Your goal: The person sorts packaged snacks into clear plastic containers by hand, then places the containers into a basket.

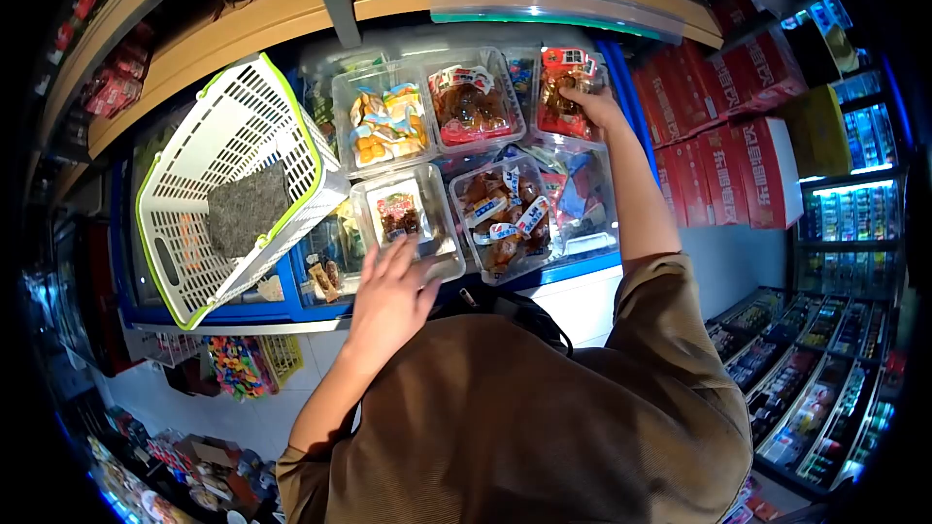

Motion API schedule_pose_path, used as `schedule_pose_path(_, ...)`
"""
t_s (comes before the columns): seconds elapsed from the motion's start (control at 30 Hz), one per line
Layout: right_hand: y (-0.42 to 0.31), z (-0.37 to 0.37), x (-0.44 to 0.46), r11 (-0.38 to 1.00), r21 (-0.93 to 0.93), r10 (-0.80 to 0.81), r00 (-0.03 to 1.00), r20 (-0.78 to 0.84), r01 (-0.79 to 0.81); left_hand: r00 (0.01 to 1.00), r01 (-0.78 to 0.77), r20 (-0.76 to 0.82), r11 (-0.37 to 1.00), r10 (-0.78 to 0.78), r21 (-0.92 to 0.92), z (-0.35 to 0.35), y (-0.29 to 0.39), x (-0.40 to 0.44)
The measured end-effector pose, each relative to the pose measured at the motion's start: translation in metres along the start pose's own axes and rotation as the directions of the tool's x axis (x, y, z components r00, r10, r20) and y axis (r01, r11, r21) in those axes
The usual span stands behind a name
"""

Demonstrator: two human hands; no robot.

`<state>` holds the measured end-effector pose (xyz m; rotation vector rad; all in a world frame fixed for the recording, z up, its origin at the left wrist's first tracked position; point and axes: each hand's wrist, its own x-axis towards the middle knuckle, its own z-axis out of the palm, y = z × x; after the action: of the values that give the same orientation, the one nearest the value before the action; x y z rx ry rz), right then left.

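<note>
Right hand (600, 109) has its thumb on the red packet (561, 116), upper right of frame, but can't tell if it's gripping, fingers are hidden. Left hand (386, 306) is loosely spread at the clear tub (444, 235), centre; imo light, flat pressure steadies that best.

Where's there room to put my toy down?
Bare floor lies between the red boxes and lit shelves. The tub by the left hand has space around its packet; the basket has space above its grey cloth. The other tubs are crowded with snacks.
</note>
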<state>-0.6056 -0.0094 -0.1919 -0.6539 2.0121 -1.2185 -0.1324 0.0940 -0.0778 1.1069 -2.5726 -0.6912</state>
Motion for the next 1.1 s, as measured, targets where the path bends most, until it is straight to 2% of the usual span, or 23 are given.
schedule_pose_path(0.03,-0.007,0.007,-0.002,0.997,-0.070,-0.036,0.999,-0.039,0.034,0.999,0.049,-0.004,0.999,-0.049,-0.005,-0.004,-0.005,-0.007)
schedule_pose_path(0.07,-0.013,0.007,-0.006,0.987,-0.163,-0.012,0.995,-0.102,-0.005,0.996,0.080,-0.038,0.997,-0.079,0.014,-0.005,-0.013,-0.015)
schedule_pose_path(0.17,0.000,0.008,0.000,0.978,-0.051,-0.205,0.979,-0.023,0.203,0.971,0.221,-0.073,0.973,-0.226,-0.071,-0.009,-0.021,-0.032)
schedule_pose_path(0.2,0.005,0.014,0.000,0.950,-0.194,-0.280,0.943,-0.181,0.245,0.966,0.235,-0.096,0.970,-0.240,-0.063,-0.009,-0.025,-0.035)
schedule_pose_path(0.27,0.009,0.013,0.000,0.950,-0.164,-0.297,0.928,-0.224,0.265,0.956,0.266,-0.100,0.958,-0.276,-0.102,-0.007,-0.025,-0.037)
schedule_pose_path(0.3,0.006,0.015,-0.005,0.951,-0.147,-0.301,0.922,-0.244,0.272,0.950,0.284,-0.099,0.951,-0.296,-0.118,-0.008,-0.025,-0.039)
schedule_pose_path(0.33,0.005,0.017,-0.008,0.963,-0.103,-0.267,0.940,-0.211,0.251,0.953,0.274,-0.100,0.954,-0.286,-0.124,-0.008,-0.024,-0.037)
schedule_pose_path(0.37,0.023,0.019,0.009,0.952,-0.018,-0.304,0.940,-0.157,0.305,0.953,0.276,-0.097,0.953,-0.288,-0.122,-0.007,-0.023,-0.036)
schedule_pose_path(0.43,0.012,0.021,-0.005,0.963,-0.158,-0.246,0.954,-0.169,0.220,0.953,0.280,-0.088,0.953,-0.290,-0.113,-0.003,-0.024,-0.037)
schedule_pose_path(0.47,0.013,0.024,-0.006,0.972,-0.097,-0.228,0.951,-0.207,0.212,0.956,0.261,-0.116,0.963,-0.268,-0.070,0.000,-0.026,-0.038)
schedule_pose_path(0.5,0.008,0.028,-0.015,0.976,0.143,-0.134,0.970,-0.205,0.165,0.950,0.282,-0.114,0.955,-0.291,-0.090,0.002,-0.028,-0.038)
schedule_pose_path(0.57,0.011,0.027,-0.013,0.988,-0.048,-0.154,0.955,-0.252,0.147,0.937,0.319,-0.102,0.938,-0.334,-0.137,0.008,-0.033,-0.039)
schedule_pose_path(0.6,0.011,0.026,-0.012,0.991,-0.023,-0.136,0.970,-0.203,0.134,0.944,0.294,-0.125,0.951,-0.304,-0.097,0.009,-0.035,-0.035)
schedule_pose_path(0.67,0.010,0.021,-0.011,0.994,0.025,-0.100,0.989,-0.106,0.103,0.929,0.354,-0.040,0.917,-0.367,-0.186,0.013,-0.033,-0.026)
schedule_pose_path(0.7,0.004,0.018,-0.013,0.991,0.095,-0.092,0.996,0.007,0.091,0.919,0.384,0.002,0.894,-0.394,-0.230,0.015,-0.032,-0.017)
schedule_pose_path(0.77,-0.008,0.010,-0.022,0.973,0.226,-0.097,0.968,0.230,0.044,0.940,0.336,0.092,0.938,-0.328,-0.089,0.028,-0.037,0.001)
schedule_pose_path(0.83,0.015,0.013,-0.009,0.963,0.262,-0.130,0.966,0.225,0.069,0.945,0.278,0.160,0.958,-0.285,0.070,0.052,-0.048,0.019)
schedule_pose_path(0.87,0.030,0.013,0.002,0.956,0.280,-0.150,0.965,0.217,0.086,0.974,0.150,0.121,0.948,-0.190,0.280,0.068,-0.059,0.026)
schedule_pose_path(0.9,0.035,0.008,0.009,0.950,0.295,-0.169,0.964,0.205,0.104,0.991,0.024,0.101,0.878,-0.082,0.478,0.086,-0.071,0.031)
schedule_pose_path(0.93,0.029,0.008,0.000,0.956,0.244,-0.210,0.963,0.171,0.165,0.990,0.007,0.117,0.867,-0.075,0.499,0.102,-0.081,0.035)
schedule_pose_path(1.03,0.017,0.005,-0.013,0.897,0.360,-0.302,0.950,0.076,0.256,0.973,-0.047,0.211,0.801,-0.099,0.597,0.114,-0.088,0.048)
schedule_pose_path(1.1,0.010,-0.001,-0.018,0.861,0.416,-0.352,0.933,0.074,0.292,0.964,-0.023,0.228,0.808,-0.139,0.589,0.115,-0.086,0.051)
